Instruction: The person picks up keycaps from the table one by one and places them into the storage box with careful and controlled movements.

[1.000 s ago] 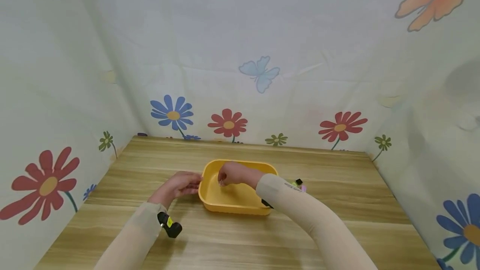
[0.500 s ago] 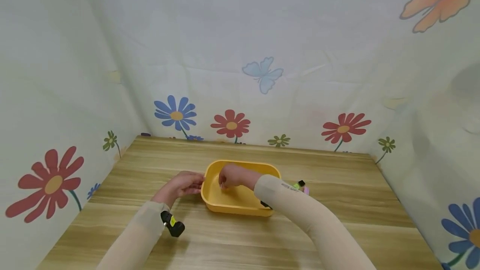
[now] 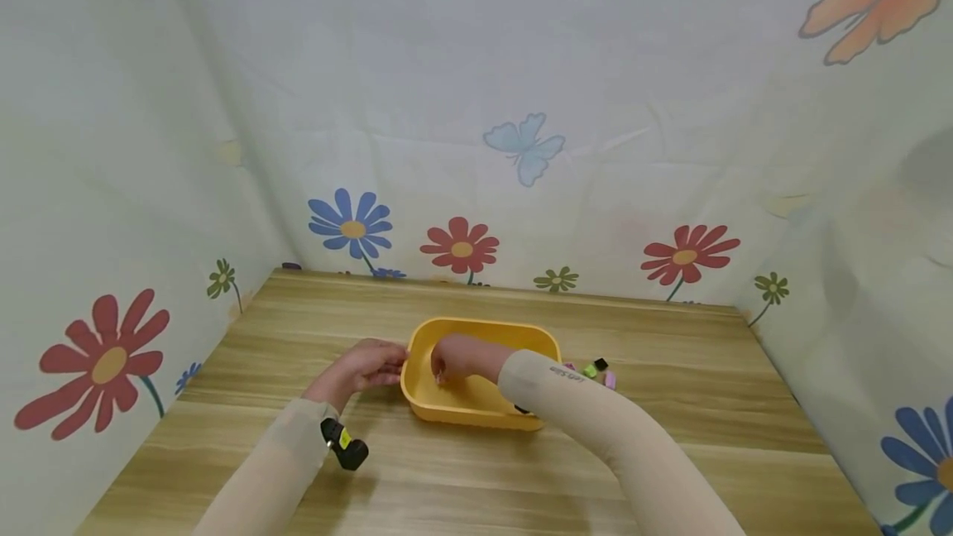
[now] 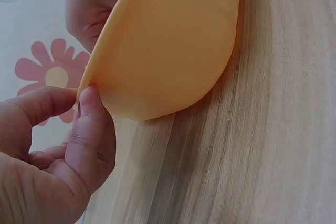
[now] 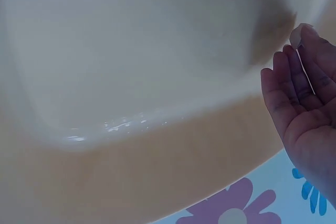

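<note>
A yellow plastic basin [image 3: 476, 418] stands on the wooden table, its rounded wall [image 4: 173, 40] large in the left wrist view. At its left end my left hand [image 3: 375, 364] pinches the rim between thumb and bent forefinger. My right hand [image 3: 465, 358] reaches down inside the basin from the right, its fingers bent and pointing at the bottom. In the right wrist view the fingers [image 5: 286, 90] curve toward the thumb, and a pale, greyish patch shows at the thumb tip; I cannot tell whether it is a nail or a small held piece.
Just right of the basin lie several small pieces, including a black one [image 3: 601, 365], a green one [image 3: 591, 371] and a pink one [image 3: 610, 380], partly behind the right sleeve [image 3: 588, 408]. A flower-printed cloth [image 3: 417, 147] rises behind and beside the wooden table [image 3: 670, 354].
My right hand dips and shifts slightly inside the basin, and its sleeve moves left, showing more of the small pieces. My left hand keeps its hold on the rim. The head view turns slightly.
</note>
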The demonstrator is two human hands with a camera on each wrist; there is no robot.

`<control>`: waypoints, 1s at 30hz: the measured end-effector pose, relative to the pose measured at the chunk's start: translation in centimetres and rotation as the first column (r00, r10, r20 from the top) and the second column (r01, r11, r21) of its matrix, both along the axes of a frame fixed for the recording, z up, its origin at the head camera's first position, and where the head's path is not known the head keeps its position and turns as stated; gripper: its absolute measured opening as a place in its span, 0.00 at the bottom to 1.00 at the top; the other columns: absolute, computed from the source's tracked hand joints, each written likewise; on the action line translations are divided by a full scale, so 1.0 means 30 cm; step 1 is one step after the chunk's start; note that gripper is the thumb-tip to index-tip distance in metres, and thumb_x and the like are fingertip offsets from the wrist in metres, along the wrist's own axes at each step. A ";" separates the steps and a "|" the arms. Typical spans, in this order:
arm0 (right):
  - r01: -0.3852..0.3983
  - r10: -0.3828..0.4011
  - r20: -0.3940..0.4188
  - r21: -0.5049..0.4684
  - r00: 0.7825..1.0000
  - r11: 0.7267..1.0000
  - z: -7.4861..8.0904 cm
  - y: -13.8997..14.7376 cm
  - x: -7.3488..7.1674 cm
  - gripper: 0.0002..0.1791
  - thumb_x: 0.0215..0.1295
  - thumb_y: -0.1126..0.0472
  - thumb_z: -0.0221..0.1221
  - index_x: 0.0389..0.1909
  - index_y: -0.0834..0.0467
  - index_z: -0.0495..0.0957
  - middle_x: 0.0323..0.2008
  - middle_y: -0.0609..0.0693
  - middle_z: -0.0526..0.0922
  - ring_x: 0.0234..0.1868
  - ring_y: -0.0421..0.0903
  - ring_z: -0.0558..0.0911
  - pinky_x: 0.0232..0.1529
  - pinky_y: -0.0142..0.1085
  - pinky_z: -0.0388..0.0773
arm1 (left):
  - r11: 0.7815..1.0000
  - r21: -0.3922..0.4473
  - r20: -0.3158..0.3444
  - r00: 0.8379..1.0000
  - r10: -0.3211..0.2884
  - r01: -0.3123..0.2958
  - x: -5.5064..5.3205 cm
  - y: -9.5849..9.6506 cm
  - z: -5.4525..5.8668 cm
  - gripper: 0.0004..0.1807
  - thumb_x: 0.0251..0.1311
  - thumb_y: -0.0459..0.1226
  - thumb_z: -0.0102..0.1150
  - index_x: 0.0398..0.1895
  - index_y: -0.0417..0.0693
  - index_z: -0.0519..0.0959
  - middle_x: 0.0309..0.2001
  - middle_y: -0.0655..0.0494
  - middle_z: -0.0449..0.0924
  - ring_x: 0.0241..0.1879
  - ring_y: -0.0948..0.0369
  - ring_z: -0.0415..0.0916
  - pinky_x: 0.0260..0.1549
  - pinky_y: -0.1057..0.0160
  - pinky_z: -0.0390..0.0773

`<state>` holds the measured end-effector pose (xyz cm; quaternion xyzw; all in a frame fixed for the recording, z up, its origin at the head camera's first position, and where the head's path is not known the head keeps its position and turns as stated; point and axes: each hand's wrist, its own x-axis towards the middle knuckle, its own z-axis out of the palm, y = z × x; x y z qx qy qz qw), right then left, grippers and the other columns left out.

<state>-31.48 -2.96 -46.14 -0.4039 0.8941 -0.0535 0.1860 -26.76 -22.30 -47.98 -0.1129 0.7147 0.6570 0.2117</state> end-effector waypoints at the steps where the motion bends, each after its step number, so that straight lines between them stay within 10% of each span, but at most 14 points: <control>1: -0.004 0.004 -0.003 0.000 1.000 1.000 -0.002 -0.001 0.002 0.05 0.66 0.61 0.68 0.40 0.58 0.88 0.34 0.47 0.86 0.33 0.39 0.74 0.40 0.25 0.75 | 1.000 0.000 0.000 1.000 0.001 -0.001 0.000 0.000 0.000 0.25 0.74 0.34 0.52 0.68 0.26 0.69 0.32 0.57 0.82 0.30 0.67 0.80 0.31 0.73 0.86; 17: -0.050 0.050 -0.022 0.006 0.999 0.999 -0.016 -0.011 0.015 0.03 0.62 0.63 0.70 0.33 0.59 0.86 0.27 0.44 0.80 0.30 0.37 0.72 0.34 0.25 0.69 | 1.000 -0.008 -0.015 1.000 0.009 -0.009 -0.001 0.001 -0.006 0.24 0.74 0.34 0.52 0.67 0.26 0.70 0.32 0.57 0.82 0.29 0.67 0.79 0.30 0.74 0.85; 30: -0.004 0.004 0.011 0.002 1.000 1.000 0.039 0.010 0.002 0.12 0.64 0.64 0.68 0.47 0.62 0.87 0.46 0.54 0.89 0.42 0.44 0.81 0.53 0.32 0.82 | 1.000 -0.013 0.000 1.000 0.017 -0.017 -0.001 0.004 0.000 0.24 0.73 0.33 0.53 0.67 0.27 0.70 0.32 0.57 0.82 0.29 0.67 0.79 0.30 0.74 0.85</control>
